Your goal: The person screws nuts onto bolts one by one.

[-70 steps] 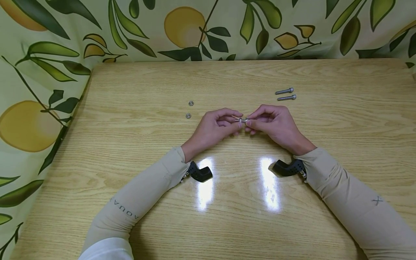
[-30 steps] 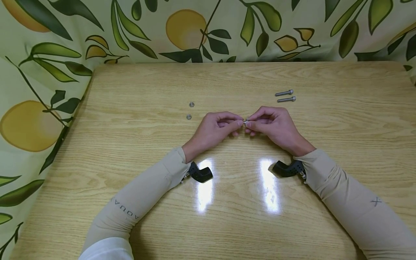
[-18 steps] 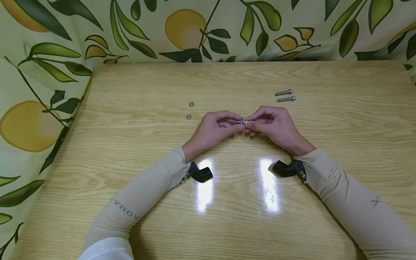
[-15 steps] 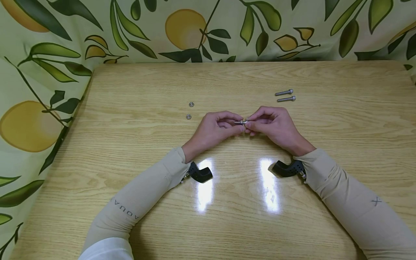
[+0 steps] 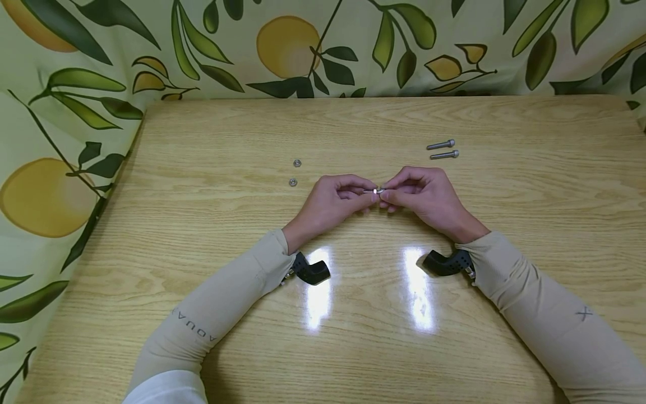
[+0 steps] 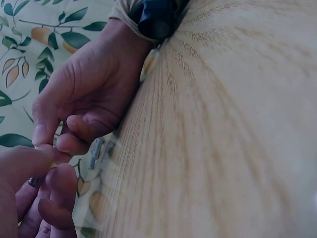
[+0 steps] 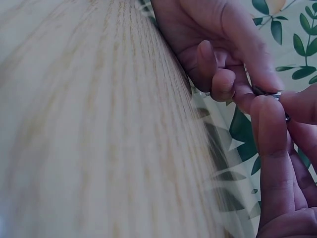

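Observation:
Above the middle of the table, both hands meet at a small metal bolt [image 7: 287,118] with a hex nut [image 5: 375,192] on its shank. My left hand [image 5: 330,201] has thumb and index finger at the nut, pinching it, while the bolt's threaded end [image 6: 33,182] points in toward the left palm. From the other side my right hand [image 5: 426,196] pinches the bolt at its head, mostly hidden by the fingertips. Two loose hex nuts [image 5: 297,163] lie beyond the left hand. Two socket-head bolts [image 5: 444,155] lie side by side beyond the right hand.
The wood-grain table [image 5: 227,146] spreads under both arms. A cloth printed with leaves and fruit [image 5: 212,50] hangs along its back and left edges. Black wrist devices [image 5: 312,269] sit below both hands, and two bright light reflections show on the tabletop.
Both hands stay in nearly the same place. The left thumb and index finger shift about the nut, covering it about a second ago and showing it again now. The loose nuts and bolts have not moved.

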`<control>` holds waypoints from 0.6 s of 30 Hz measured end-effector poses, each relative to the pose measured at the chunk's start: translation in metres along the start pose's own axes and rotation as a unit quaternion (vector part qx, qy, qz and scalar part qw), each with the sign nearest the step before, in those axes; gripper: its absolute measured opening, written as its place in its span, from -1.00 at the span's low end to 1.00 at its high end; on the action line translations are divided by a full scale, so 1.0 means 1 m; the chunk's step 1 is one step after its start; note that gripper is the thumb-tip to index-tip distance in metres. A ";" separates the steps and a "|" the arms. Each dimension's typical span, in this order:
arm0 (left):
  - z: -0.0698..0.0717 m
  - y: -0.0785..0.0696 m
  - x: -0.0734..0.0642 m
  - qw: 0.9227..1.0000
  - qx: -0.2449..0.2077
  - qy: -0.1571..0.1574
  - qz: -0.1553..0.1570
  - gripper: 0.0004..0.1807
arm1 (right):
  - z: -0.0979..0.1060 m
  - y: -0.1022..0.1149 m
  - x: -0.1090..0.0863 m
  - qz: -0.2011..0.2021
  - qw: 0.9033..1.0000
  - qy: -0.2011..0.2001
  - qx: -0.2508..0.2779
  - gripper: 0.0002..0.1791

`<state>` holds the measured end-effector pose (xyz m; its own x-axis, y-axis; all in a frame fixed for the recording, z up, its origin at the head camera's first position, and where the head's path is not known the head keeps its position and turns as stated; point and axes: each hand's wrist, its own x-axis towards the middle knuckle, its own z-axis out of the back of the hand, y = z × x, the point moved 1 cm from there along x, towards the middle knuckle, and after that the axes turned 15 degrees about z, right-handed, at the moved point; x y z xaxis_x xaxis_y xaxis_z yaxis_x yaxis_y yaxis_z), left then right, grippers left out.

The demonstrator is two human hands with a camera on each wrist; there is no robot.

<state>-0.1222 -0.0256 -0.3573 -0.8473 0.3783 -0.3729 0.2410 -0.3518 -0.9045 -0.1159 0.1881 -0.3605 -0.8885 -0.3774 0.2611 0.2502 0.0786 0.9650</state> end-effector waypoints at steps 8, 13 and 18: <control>0.000 0.001 0.001 1.000 0.002 0.000 -0.001 -0.72 | 0.000 0.000 0.000 -0.005 1.000 0.003 -0.010 -0.78; 0.000 0.001 0.001 1.000 0.001 0.003 -0.004 -0.71 | -0.001 0.000 0.000 -0.007 1.000 0.000 -0.009 -0.79; 0.000 0.000 0.000 1.000 0.000 0.002 -0.003 -0.73 | -0.001 0.000 0.000 -0.011 1.000 0.002 -0.017 -0.78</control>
<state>-0.1220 -0.0257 -0.3577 -0.8467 0.3842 -0.3680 0.2353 -0.3500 -0.9067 -0.1157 0.1871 -0.3602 -0.8922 -0.3829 0.2394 0.2431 0.0394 0.9692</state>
